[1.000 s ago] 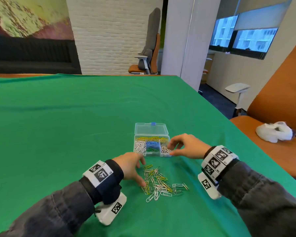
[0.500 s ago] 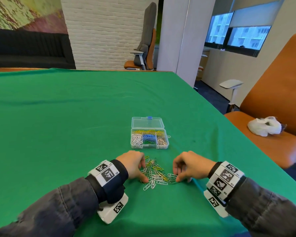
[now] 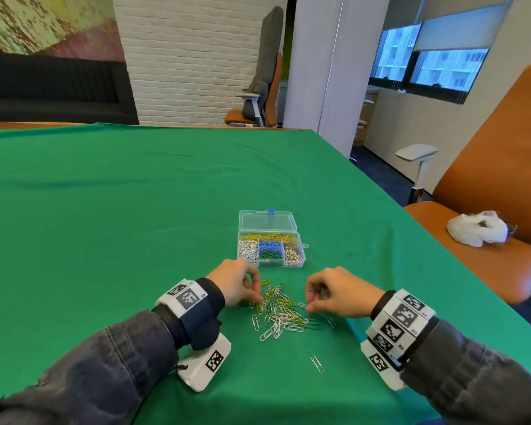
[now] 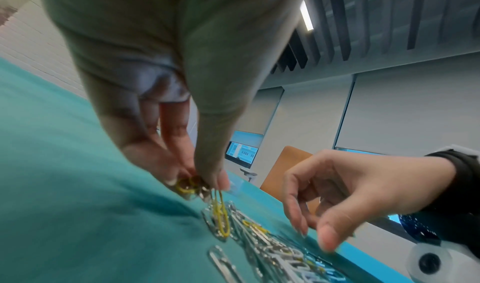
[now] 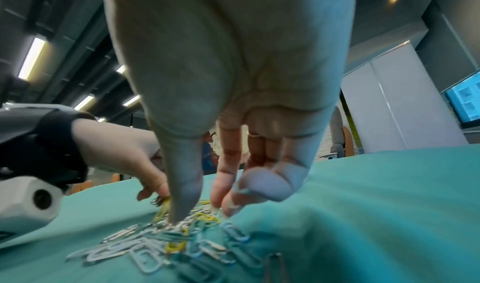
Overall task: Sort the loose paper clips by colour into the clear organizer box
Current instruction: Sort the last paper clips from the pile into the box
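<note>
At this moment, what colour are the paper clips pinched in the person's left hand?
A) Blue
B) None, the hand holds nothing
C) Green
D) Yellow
D. In the left wrist view the left hand pinches yellow paper clips between thumb and fingertips, one dangling down to the loose pile; the head view shows that hand at the pile's left edge.
</note>
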`<state>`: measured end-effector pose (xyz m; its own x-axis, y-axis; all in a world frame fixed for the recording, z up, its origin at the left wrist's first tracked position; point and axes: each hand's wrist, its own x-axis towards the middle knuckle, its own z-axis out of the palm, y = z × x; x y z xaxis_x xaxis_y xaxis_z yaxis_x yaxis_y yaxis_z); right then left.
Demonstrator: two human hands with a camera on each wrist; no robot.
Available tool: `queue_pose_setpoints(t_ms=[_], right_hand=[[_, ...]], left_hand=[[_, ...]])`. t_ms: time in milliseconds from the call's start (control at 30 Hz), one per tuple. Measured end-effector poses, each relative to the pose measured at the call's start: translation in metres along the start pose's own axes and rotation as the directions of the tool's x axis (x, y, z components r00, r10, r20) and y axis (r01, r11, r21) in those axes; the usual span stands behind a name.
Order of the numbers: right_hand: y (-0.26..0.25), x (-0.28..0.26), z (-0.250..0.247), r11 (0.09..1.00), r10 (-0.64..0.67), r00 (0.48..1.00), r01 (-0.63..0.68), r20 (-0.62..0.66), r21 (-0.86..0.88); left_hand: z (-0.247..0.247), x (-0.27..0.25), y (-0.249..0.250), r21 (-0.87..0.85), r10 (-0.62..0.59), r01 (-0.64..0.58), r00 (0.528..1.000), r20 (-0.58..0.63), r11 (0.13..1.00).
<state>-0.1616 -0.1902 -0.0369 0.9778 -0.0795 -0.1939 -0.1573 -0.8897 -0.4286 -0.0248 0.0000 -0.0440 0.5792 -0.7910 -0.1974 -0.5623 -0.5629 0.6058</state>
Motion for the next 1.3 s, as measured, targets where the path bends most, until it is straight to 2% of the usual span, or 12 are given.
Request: queue_pose_setpoints(t_ms=[133,367,533,600,733,800,933,1100,1300], right_hand=[[-0.012,0.003,0.011,0.999,-0.036,0.998,0.035,0.054,0.026],[-0.011,0.011,0.017,1.0,-0.023,0.997,0.022,0.067,0.013],[-0.011,0.002,0.002,1.0,-0.022,0.999,0.022,-0.029,-0.014],[-0.011,-0.008,-0.002,1.0,-0.007,0.999,0.007,0.036,-0.008],[-0.013,-0.029,0.005,0.998,0.054,0.953,-0.048,0.297,-0.027],[-0.013,-0.034,0.012,0.998,0.053,0.945,-0.06,0.323,0.014],[-0.013,-0.035,0.021,0.997,-0.008,0.96,-0.014,0.278,0.08],[-0.014,-0.037,0.021,0.987,-0.078,0.96,0.037,0.269,0.155],[-0.014,-0.039,0.021,0.987,-0.121,0.954,0.086,0.274,0.138]], left_hand=[[-0.004,0.001,-0.003,-0.126,-0.018,0.008,0.997,-0.076,0.992],[-0.007,0.002,-0.006,-0.252,-0.043,0.02,0.995,-0.089,0.968],[-0.008,0.003,-0.007,-0.22,-0.042,0.016,0.992,-0.115,0.975],[-0.008,0.002,-0.007,-0.208,-0.042,0.018,0.993,-0.112,0.978],[-0.005,0.004,-0.006,-0.188,-0.04,0.017,0.992,-0.12,0.982],[-0.004,0.004,-0.006,-0.182,-0.034,0.012,0.992,-0.119,0.983],[-0.004,0.003,-0.006,-0.205,-0.038,0.018,0.995,-0.093,0.979],[-0.007,0.001,-0.006,-0.36,-0.048,0.045,0.999,0.003,0.932],[-0.006,0.001,-0.007,-0.463,-0.049,0.076,0.996,0.071,0.883]])
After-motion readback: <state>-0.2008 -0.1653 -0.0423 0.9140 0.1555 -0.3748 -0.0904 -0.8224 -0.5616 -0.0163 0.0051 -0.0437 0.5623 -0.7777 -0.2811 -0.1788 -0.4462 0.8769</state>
